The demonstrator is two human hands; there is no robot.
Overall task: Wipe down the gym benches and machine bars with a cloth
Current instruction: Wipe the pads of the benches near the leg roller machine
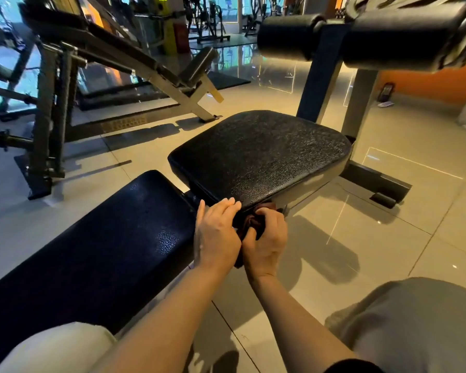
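Note:
A black padded bench fills the middle of the head view: its seat pad (261,154) lies ahead and its long back pad (97,249) runs toward me at the lower left. A dark reddish-brown cloth (253,224) is bunched under the near front edge of the seat pad. My right hand (267,240) is closed around the cloth. My left hand (215,232) lies flat beside it, fingers resting on the seat pad's near corner and touching the cloth. Most of the cloth is hidden between the hands.
Two black foam roller pads (361,36) on a steel post (320,76) stand beyond the seat. An incline bench with a rack (113,57) stands at the left, a barbell end (6,140) sticking out. Glossy tiled floor (388,238) spreads to the right. My knee (420,324) is at lower right.

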